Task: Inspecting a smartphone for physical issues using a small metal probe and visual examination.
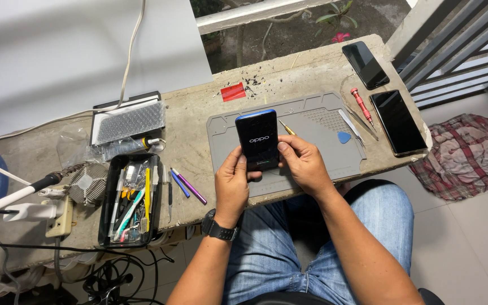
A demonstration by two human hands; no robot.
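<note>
Both hands are holding a phone upright over the grey mat at the worktop's front edge.

The left hand (231, 183) and right hand (302, 162) are clamping the dark phone (257, 139) by its lower sides, its screen lit and facing the person, above the grey mat (312, 127). A blue pick (343, 137), tweezers (350, 125) and a red screwdriver (361, 105) are lying toward the right edge beside two dark phones (397, 121); a black tool tray (131, 200) is sitting near the front left.
</note>
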